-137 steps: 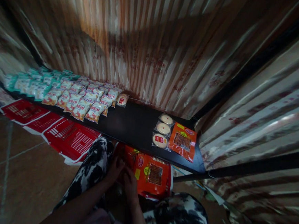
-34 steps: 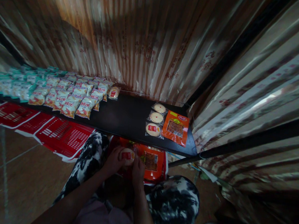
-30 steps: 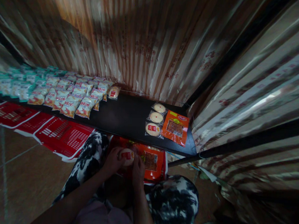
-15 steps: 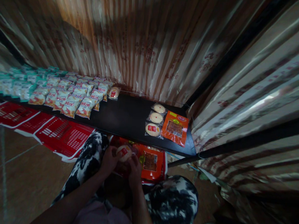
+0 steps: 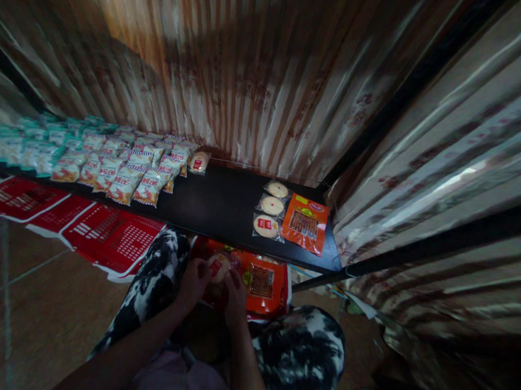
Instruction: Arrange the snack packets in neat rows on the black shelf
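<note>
Between my two hands is a round, pale packaged pastry (image 5: 220, 267) with a red label, held just in front of the shelf. My left hand (image 5: 195, 281) pinches its left edge, and my right hand (image 5: 235, 289) grips its right edge. Behind it lies an orange snack packet (image 5: 260, 282) in a red basket below the shelf edge. Up on the black shelf (image 5: 224, 201), three similar round pastries (image 5: 272, 205) form a column beside another orange packet (image 5: 304, 224). One more wrapped pastry (image 5: 198, 162) sits farther left, at the back.
Several white snack bags (image 5: 126, 181) and several green-and-white bags (image 5: 32, 147) crowd the shelf's left part. Red printed sheeting (image 5: 108, 237) hangs beneath. A pleated curtain (image 5: 250, 98) closes off the back, and a dark metal bar (image 5: 441, 245) runs along the right.
The pastry has tilted and shifted slightly to the right between my hands, my fingers moving with it. Everything on the shelf stays in place.
</note>
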The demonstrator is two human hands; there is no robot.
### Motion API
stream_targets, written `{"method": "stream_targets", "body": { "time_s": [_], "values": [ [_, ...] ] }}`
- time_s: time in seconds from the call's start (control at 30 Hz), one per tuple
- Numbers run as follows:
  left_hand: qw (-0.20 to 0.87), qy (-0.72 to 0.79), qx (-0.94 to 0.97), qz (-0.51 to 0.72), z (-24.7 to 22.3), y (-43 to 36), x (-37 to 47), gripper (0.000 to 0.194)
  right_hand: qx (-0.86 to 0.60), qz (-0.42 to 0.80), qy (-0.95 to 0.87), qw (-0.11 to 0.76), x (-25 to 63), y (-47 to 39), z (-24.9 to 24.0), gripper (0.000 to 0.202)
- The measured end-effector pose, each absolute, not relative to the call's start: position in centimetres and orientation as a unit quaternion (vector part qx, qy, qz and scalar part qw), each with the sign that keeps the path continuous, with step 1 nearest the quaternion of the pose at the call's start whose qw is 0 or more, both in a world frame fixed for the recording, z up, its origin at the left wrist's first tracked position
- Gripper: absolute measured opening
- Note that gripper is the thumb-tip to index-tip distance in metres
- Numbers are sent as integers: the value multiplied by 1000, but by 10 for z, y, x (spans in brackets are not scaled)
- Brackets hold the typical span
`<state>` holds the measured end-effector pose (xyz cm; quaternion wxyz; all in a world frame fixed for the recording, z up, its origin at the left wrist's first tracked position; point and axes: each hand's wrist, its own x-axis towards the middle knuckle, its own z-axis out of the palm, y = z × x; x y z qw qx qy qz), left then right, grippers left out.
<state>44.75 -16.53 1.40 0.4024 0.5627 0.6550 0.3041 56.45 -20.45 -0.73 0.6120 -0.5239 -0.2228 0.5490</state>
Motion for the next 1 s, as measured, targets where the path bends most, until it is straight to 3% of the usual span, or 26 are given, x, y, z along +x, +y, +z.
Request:
{"method": "stream_targets", "body": {
  "time_s": [0.27, 0.53, 0.73, 1.0],
  "values": [
    [446, 648, 557, 266, 26, -169, 451, 21, -499, 563, -251, 610, 563, -207, 7, 30],
    [568, 580, 506, 291, 24, -175, 457, 37, -503, 552, -281, 603, 563, -208, 9, 29],
    [601, 577, 450, 322, 30, -177, 459, 42, -482, 580, -283, 593, 562, -209, 7, 34],
    [643, 559, 355, 385, 29, -175, 460, 57, -530, 507, -331, 594, 565, -207, -4, 27]
  ]
}}
